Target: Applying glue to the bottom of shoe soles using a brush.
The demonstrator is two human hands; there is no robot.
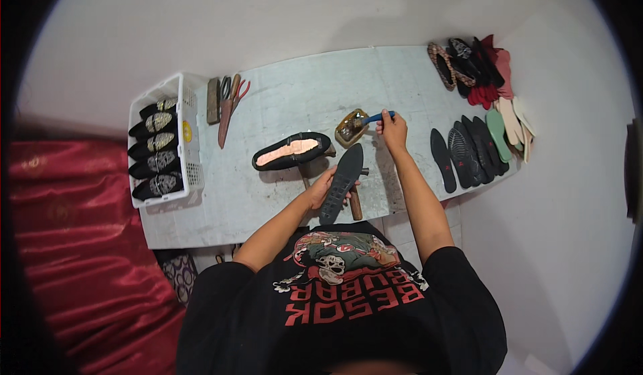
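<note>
My left hand (321, 187) is closed around a black shoe sole (343, 184), which it holds tilted over the table's near edge. With its fingers closed, my right hand (393, 132) grips a blue-handled brush (378, 117). The brush's tip is down in a small container of amber, glue-like stuff (349, 129). To the left of the container, a black shoe (291, 152) rests with its pale inside or underside facing up; I cannot tell which. A hammer (356, 204) lies partly hidden behind the sole and my left fingers.
A white plastic basket (194, 167) of embellished black shoes stands at the left. Beside it are a dark block (213, 100), scissors and red-handled pliers (242, 91). Several black soles (443, 160) and green and cream ones (495, 128) lie right, below patterned uppers (442, 67).
</note>
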